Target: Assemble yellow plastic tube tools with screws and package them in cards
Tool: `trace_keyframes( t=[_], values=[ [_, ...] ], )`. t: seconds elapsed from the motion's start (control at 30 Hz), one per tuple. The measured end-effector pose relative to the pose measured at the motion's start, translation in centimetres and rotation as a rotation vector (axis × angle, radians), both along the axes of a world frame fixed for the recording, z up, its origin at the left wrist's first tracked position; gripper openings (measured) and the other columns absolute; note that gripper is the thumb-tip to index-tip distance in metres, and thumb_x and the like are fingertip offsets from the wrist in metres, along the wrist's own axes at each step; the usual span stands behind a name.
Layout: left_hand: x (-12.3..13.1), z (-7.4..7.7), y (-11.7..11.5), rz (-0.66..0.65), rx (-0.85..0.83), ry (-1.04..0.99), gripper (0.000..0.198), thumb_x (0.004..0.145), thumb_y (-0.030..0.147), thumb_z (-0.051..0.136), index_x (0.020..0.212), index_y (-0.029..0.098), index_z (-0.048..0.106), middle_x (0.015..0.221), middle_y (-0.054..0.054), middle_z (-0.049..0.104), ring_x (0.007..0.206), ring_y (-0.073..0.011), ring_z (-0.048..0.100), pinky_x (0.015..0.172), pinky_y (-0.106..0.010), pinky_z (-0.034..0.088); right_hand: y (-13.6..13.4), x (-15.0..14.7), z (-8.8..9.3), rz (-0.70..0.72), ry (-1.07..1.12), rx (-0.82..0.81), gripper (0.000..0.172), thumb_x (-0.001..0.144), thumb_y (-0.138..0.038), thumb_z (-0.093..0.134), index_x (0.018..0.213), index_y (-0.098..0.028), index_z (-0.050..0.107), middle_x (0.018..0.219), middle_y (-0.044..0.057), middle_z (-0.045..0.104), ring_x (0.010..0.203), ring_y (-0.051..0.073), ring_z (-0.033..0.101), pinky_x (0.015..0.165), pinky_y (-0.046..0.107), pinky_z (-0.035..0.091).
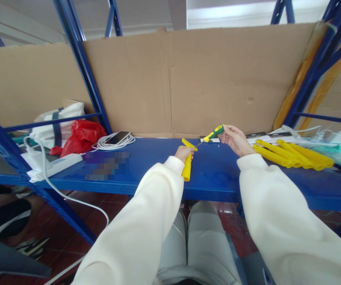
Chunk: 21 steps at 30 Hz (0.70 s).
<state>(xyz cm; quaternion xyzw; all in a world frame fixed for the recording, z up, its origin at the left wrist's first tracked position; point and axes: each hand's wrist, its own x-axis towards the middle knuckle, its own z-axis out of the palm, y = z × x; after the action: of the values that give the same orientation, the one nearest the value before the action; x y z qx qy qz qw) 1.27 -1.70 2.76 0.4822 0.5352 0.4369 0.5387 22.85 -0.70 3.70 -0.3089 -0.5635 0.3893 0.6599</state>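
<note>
My left hand (184, 152) is closed around a yellow tube-like piece (186, 171), whose lower end sticks out below my fingers. At its upper part, a short yellow section slants across near my fingertips. In my right hand (235, 139), the fingertips pinch the end of a green and yellow screwdriver (214, 133). Its thin metal shaft points down and left, reaching the yellow piece by my left fingers. Whether the tip is inside the piece or only touching it, I cannot tell.
Several yellow tube-like pieces (295, 155) lie on the blue shelf (155, 162) at right. On the left are a phone (118, 137) on a coiled white cable (99, 145), a red plastic bag (83, 136) and a white power strip (59, 165). Cardboard (212, 79) stands behind.
</note>
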Motion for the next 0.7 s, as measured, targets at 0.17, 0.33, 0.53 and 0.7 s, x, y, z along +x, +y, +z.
trace_keyframes(
  t=[0.17,0.33,0.53,0.7],
  values=[
    [0.0,0.0,0.0,-0.005,-0.002,0.015,0.023,0.086,0.003,0.058,0.066,0.013,0.058,0.044,0.005,0.046,0.037,-0.0076,0.041,0.043,-0.022,0.034,0.3,0.1,-0.1,-0.042,0.016,-0.005,0.035,0.073,-0.042,0.084,0.075,-0.022,0.056,0.060,-0.006,0.054,0.047,0.008,0.049,0.043,0.021,0.042],
    [0.0,0.1,-0.1,-0.010,-0.002,0.009,0.027,0.086,0.002,0.058,0.063,0.014,0.055,0.045,0.005,0.046,0.038,-0.0075,0.041,0.044,-0.022,0.034,0.0,-0.1,0.0,-0.068,0.014,-0.032,0.033,0.072,-0.041,0.083,0.078,-0.023,0.055,0.052,-0.008,0.048,0.043,0.009,0.046,0.040,0.020,0.038],
    [0.0,0.0,-0.1,-0.008,-0.001,-0.006,0.026,0.084,0.000,0.058,0.063,0.014,0.056,0.046,0.004,0.046,0.039,-0.0082,0.042,0.046,-0.023,0.036,-0.2,-0.1,0.0,-0.127,0.000,-0.084,0.035,0.072,-0.048,0.084,0.083,-0.022,0.063,0.042,-0.010,0.039,0.037,0.008,0.037,0.037,0.020,0.032],
    [0.0,0.0,0.0,-0.001,0.000,-0.010,0.023,0.083,0.000,0.059,0.064,0.013,0.058,0.046,0.004,0.047,0.040,-0.0091,0.043,0.047,-0.024,0.038,-0.7,-0.2,0.2,-0.063,-0.029,-0.060,0.035,0.076,-0.052,0.081,0.089,-0.023,0.067,0.051,-0.005,0.051,0.044,0.010,0.049,0.041,0.022,0.038]
  ],
)
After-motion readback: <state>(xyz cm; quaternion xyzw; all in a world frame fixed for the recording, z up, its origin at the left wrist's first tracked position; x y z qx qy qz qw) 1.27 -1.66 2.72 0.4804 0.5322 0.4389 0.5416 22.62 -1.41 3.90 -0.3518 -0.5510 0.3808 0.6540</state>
